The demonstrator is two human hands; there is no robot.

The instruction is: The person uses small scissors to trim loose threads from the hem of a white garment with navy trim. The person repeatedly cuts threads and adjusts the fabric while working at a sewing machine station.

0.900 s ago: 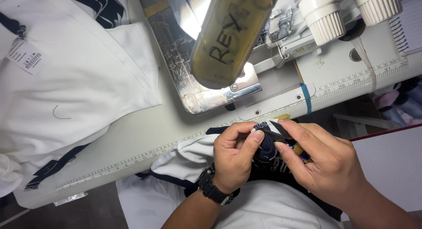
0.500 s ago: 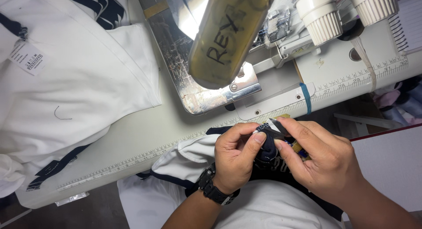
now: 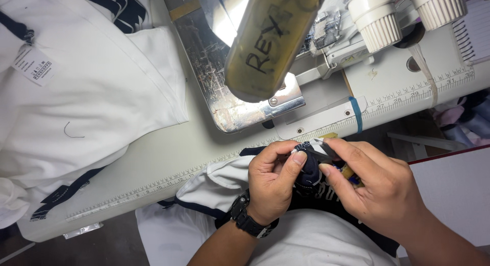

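My left hand (image 3: 273,182), with a black wristwatch (image 3: 248,221) on its wrist, pinches a small bunched piece of dark navy fabric (image 3: 309,169) between thumb and forefinger. My right hand (image 3: 375,187) meets it from the right, its fingertips gripping the same dark piece and a small tool with a yellowish handle (image 3: 349,171). Both hands are just in front of the sewing table's near edge. Under them a white garment with navy trim (image 3: 214,187) lies on my lap.
A white sewing table (image 3: 168,164) with a printed ruler strip carries an overlock machine (image 3: 265,46) with a scratched metal plate (image 3: 224,92). Thread cones (image 3: 408,16) stand at the top right. A pile of white garments with navy trim (image 3: 76,92) covers the left.
Both hands have stayed in place; the fingers shifted only slightly on the dark fabric.
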